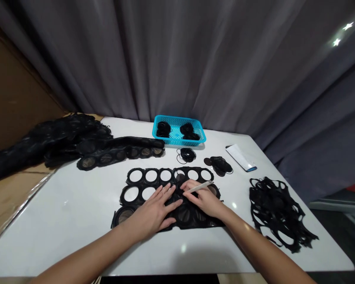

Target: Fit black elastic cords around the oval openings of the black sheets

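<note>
A black sheet of thin fabric lies flat before me, with rows of round rings. Several rings in the far rows are open holes showing the white table; others still hold dark sheer discs. My left hand rests on the sheet, fingers spread and pressing it down. Just to its right, my right hand grips a slim pale pen-like tool, its tip hidden at the fingers over the sheet. Beyond the sheet are a loose pile of dark discs and a bundle of thin black rings.
A blue plastic basket with black ring bundles stands at the table's back. More black ringed fabric is heaped at left beside cardboard. At right lie a white packet and a tangled black scrap pile. A grey curtain hangs behind.
</note>
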A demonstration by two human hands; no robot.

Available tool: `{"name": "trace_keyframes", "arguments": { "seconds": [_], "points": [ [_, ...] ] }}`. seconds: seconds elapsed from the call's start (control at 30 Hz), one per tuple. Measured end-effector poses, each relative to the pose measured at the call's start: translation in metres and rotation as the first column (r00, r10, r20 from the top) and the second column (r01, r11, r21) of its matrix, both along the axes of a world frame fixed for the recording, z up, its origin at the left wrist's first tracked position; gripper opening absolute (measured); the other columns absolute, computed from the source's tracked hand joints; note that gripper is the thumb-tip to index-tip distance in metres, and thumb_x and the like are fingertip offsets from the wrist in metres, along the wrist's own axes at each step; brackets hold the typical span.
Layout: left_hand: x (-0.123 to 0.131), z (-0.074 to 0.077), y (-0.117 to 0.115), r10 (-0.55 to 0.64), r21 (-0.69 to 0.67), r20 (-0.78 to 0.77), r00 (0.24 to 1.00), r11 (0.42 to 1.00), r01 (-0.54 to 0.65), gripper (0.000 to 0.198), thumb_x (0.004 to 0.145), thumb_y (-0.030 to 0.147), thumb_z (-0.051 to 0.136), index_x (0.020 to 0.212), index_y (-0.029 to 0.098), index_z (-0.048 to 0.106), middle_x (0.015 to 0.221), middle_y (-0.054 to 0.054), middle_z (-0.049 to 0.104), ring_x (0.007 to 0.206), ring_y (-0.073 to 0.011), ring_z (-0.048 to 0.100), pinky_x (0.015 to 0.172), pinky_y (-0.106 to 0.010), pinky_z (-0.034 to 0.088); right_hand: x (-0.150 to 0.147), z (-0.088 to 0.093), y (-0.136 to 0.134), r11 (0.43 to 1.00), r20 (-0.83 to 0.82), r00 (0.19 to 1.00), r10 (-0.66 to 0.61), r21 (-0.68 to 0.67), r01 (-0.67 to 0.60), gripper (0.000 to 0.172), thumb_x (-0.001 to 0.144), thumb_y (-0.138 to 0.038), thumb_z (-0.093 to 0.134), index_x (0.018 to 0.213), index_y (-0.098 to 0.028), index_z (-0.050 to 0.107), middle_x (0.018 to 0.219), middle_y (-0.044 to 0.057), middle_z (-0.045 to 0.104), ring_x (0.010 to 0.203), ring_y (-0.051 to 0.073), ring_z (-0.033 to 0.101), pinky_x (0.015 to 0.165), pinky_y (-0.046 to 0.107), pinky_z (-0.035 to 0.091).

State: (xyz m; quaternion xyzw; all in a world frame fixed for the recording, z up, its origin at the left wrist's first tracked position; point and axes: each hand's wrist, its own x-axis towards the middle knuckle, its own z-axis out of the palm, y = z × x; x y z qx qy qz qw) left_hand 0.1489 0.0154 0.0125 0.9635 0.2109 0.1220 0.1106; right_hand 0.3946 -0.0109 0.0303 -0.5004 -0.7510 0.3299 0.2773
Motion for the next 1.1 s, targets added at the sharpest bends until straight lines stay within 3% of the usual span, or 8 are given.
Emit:
{"name": "trace_keyframes", "arguments": {
  "seconds": [0.2,0.9,1.1],
  "points": [
    [-0.0082,-0.0087,0.0023,-0.022,-0.021,-0.006,1.0,1.0,0.022,0.067,0.094,0.035,0.067,0.153,0.038,0.036,0.168,-0.006,0.007,0.15,-0.0386,0.019,0.117,-0.057,0.031,0.003,0.0025,0.0036,0.998,-0.05,0.998,0.027,-0.053,-0.03,0.019,0.098,-0.024,0.055,0.08,-0.021,0.053,0.111,0.003,0.058,0.097,0.017,0.058,0.09,0.032,0.043],
    [-0.0053,-0.0048,0.0005,-0.015,-0.014,0.004,1.0,1.0,0.015,0.066,0.094,0.034,0.066,0.153,0.037,0.037,0.168,-0.005,0.004,0.149,-0.0401,0.019,0.116,-0.058,0.032,-0.0005,0.0026,0.0025,0.998,-0.028,0.999,0.022,-0.064,-0.023,0.015,0.096,-0.021,0.057,0.082,-0.021,0.053,0.111,0.002,0.055,0.096,0.016,0.056,0.089,0.03,0.043],
    [-0.0056,-0.0044,-0.0001,-0.011,0.006,-0.034,0.999,1.0,0.011,0.07,0.092,0.033,0.068,0.154,0.038,0.035,0.168,-0.007,0.001,0.149,-0.041,0.019,0.115,-0.059,0.033,-0.0021,0.0063,-0.0007,0.999,0.04,0.999,0.032,-0.006,-0.032,0.013,0.097,-0.019,0.057,0.085,-0.021,0.053,0.111,0.003,0.055,0.102,0.017,0.057,0.093,0.031,0.046]
  ]
}}
